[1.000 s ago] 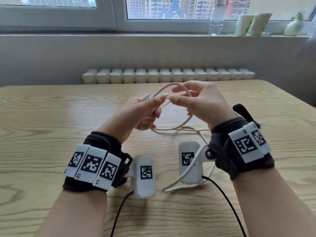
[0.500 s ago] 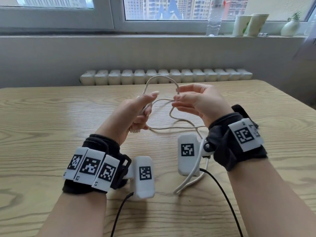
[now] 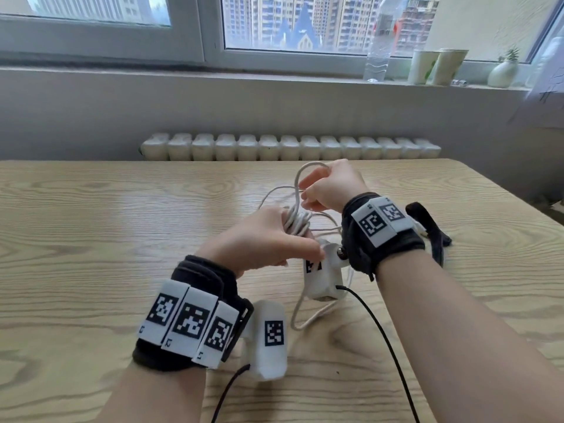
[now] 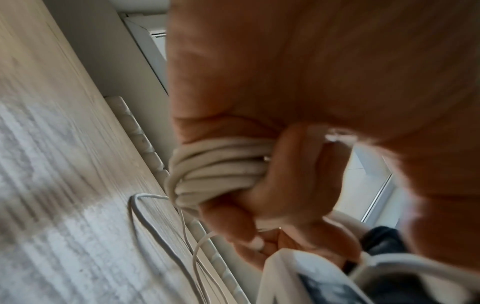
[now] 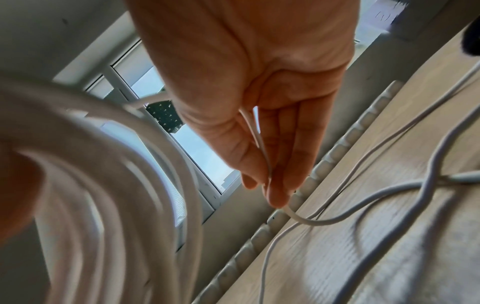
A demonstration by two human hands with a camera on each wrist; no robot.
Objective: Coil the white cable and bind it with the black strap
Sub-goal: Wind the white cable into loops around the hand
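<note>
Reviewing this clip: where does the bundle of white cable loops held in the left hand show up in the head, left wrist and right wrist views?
Head: cable loops at centre, gripped by the left hand.
Left wrist: centre, turns wrapped around the fingers.
Right wrist: blurred, filling the lower left.
Shared landmark: the ribbed white radiator past the table's far edge.

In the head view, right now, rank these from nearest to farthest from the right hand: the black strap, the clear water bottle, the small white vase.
Measured from the right hand:
1. black strap, on the table just right of that wrist.
2. clear water bottle, on the windowsill, above and slightly right of the hand.
3. small white vase, at the sill's far right end.
</note>
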